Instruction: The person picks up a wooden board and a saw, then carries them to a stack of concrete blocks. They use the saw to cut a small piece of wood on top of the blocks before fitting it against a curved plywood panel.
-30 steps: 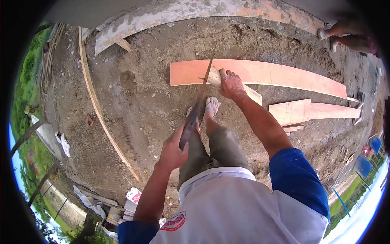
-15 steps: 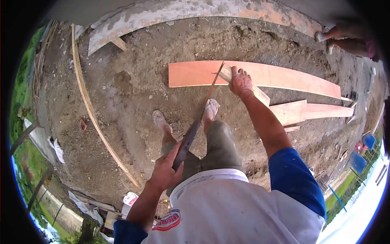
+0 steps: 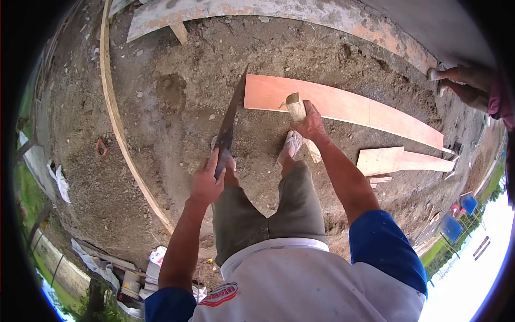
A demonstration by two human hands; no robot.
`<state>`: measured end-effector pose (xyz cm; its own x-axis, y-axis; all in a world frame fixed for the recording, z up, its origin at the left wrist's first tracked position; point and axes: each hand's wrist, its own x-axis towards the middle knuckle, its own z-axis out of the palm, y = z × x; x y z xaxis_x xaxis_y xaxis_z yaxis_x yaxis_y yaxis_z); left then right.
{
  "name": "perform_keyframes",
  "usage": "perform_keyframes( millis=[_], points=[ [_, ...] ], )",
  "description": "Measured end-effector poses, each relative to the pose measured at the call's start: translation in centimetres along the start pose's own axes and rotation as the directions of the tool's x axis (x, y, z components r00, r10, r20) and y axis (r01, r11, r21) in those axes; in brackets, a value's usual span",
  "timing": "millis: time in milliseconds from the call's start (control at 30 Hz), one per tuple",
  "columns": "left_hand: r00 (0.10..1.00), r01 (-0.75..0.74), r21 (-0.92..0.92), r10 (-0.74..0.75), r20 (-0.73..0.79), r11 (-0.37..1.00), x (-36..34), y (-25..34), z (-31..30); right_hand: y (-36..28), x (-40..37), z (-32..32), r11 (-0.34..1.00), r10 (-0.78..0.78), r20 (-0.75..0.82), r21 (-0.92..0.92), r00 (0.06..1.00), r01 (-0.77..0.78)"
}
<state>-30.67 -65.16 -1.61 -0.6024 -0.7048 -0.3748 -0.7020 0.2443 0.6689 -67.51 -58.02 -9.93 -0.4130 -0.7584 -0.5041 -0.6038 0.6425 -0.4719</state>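
My left hand [image 3: 207, 180] is closed round the handle of a handsaw [image 3: 229, 115], whose blade points up and away from me, apart from the wood. My right hand [image 3: 311, 122] grips a length of wood [image 3: 295, 109] near its squared end. The rest of that piece slants down behind the hand and forearm. Beyond it a long pinkish board [image 3: 343, 105] lies on the dirt. The handle is mostly hidden by my left fingers.
Shorter boards [image 3: 382, 160] lie to the right. A long thin strip of wood [image 3: 115, 121] runs down the left side. At the top stands a mortar-stained board [image 3: 236, 8]. Another person's legs [image 3: 461, 80] show at the upper right. White bags [image 3: 155, 263] lie lower left.
The saw has come away from the wood and swung left with my left hand. My right hand has drawn the wood lower and tilted its end up. The view has shifted.
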Motion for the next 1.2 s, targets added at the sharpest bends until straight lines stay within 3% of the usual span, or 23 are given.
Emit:
perform_keyframes(
  millis=[100, 167, 233, 300, 400, 467, 500, 533, 600, 633, 700, 767, 800, 867, 967, 1033, 1100, 1133, 1200],
  points=[
    [0.999, -0.014, 0.197, 0.021, -0.032, 0.98, 5.8, -5.8, 1.3, 3.2, 3.4, 5.2, 0.993, -0.078, 0.022, -0.09, 0.997, 0.08],
    [0.999, -0.004, 0.346, 0.018, -0.04, 0.938, 10.5, -10.0, 4.2, 4.0, 6.2, 7.8, 0.979, 0.009, 0.225, 0.197, 0.974, -0.054],
    [1.0, 0.017, 0.442, -0.009, -0.02, 0.897, 14.8, -14.2, 8.3, 4.0, 9.0, 10.7, 0.868, 0.04, 0.443, 0.429, 0.896, -0.251],
    [0.998, 0.025, 0.488, -0.051, 0.041, 0.872, 18.0, -18.2, 13.0, 3.0, 11.0, 13.1, 0.846, 0.04, 0.515, 0.438, 0.856, -0.303],
    [0.99, -0.132, 0.602, 0.133, 0.043, 0.787, 19.7, -19.2, 20.5, 5.5, 13.8, 17.9, 0.812, 0.025, 0.557, 0.473, 0.83, -0.342],
    [0.991, -0.099, 0.263, 0.119, -0.061, 0.96, 19.3, -15.6, 23.7, 5.9, 15.3, 18.6, 0.704, 0.037, 0.635, 0.531, 0.772, -0.471],
    [0.998, 0.066, -0.079, -0.066, 0.009, 0.995, 18.6, -14.1, 25.8, 6.0, 15.8, 18.9, 0.641, 0.038, 0.668, 0.554, 0.743, -0.531],
    [0.967, 0.252, -0.391, -0.216, 0.133, 0.885, 17.9, -12.7, 27.5, 6.1, 15.9, 19.5, 0.551, -0.006, 0.625, 0.654, 0.781, -0.519],
    [0.882, 0.471, -0.601, -0.363, 0.3, 0.646, 17.0, -9.8, 28.9, 6.0, 15.8, 20.9, 0.334, -0.067, 0.48, 0.837, 0.875, -0.433],
    [0.887, 0.455, -0.609, -0.391, 0.246, 0.649, 16.9, -8.5, 29.1, 6.0, 15.9, 21.3, 0.216, -0.081, 0.394, 0.904, 0.916, -0.37],
    [0.888, 0.423, -0.624, -0.44, 0.138, 0.657, 16.8, -6.6, 29.1, 6.3, 16.4, 21.7, 0.63, 0.021, 0.131, 0.768, 0.991, -0.115],
    [0.873, 0.454, -0.463, -0.485, 0.059, 0.761, 16.2, -6.0, 29.3, 6.5, 16.9, 20.8, 0.915, -0.038, 0.061, 0.402, 0.997, 0.01],
    [0.879, 0.436, -0.395, -0.476, -0.004, 0.809, 15.8, -5.9, 29.5, 7.0, 18.0, 19.2, 0.982, -0.083, 0.145, 0.182, 0.986, 0.056],
    [0.885, 0.428, -0.273, -0.461, -0.065, 0.861, 15.3, -6.1, 29.6, 5.8, 20.2, 16.5, 0.943, -0.081, 0.333, -0.279, 0.939, 0.18],
    [0.878, 0.468, -0.148, -0.478, -0.038, 0.871, 14.7, -6.9, 29.4, 5.7, 21.7, 16.5, 0.78, -0.179, 0.462, -0.471, 0.869, 0.411],
    [0.861, 0.505, -0.096, -0.508, -0.01, 0.858, 14.9, -7.8, 29.3, 5.3, 21.4, 16.6, 0.736, -0.225, 0.506, -0.471, 0.833, 0.485],
    [0.735, 0.675, -0.272, -0.66, 0.158, 0.686, 17.2, -8.4, 27.7, 3.9, 20.3, 17.4, 0.749, -0.2, 0.531, -0.459, 0.823, 0.478],
    [0.658, 0.746, -0.341, -0.709, 0.253, 0.571, 18.2, -9.0, 27.1, 3.6, 19.6, 18.3, 0.818, -0.074, 0.545, -0.446, 0.835, 0.363],
    [0.728, 0.647, -0.408, -0.681, 0.078, 0.644, 18.7, -11.5, 27.4, 6.4, 18.1, 20.3, 0.959, -0.073, 0.613, -0.173, 0.787, 0.224]
  ],
)
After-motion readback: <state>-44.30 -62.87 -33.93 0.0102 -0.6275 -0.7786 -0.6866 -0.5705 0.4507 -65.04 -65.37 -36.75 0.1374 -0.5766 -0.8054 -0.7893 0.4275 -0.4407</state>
